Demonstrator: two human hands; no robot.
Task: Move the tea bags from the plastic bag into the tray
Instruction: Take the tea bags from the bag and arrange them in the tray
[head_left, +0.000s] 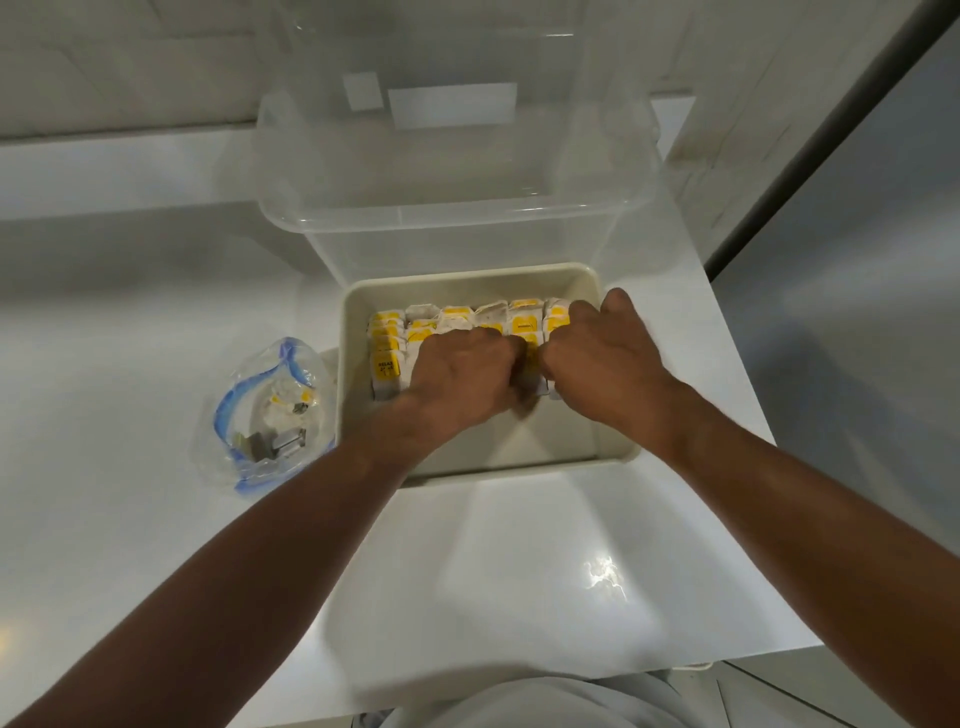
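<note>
- Two hands are down inside the tray (470, 279), side by side and almost touching.
- Left hand (457, 382): knuckles up, fingers curled down into the tea bags (491, 318). The fingertips are hidden, so I cannot tell whether it grips any.
- Right hand (605, 364): same pose, over the right end of the rows. Its grip cannot be told either.
- Tea bags stand packed in rows across the tray's far half.
- Plastic bag (244, 410) lies on the counter (519, 571) just left of the tray, mouth open, with a few bags left inside.
- Clear tub (441, 218) stands right behind the tray.
</note>
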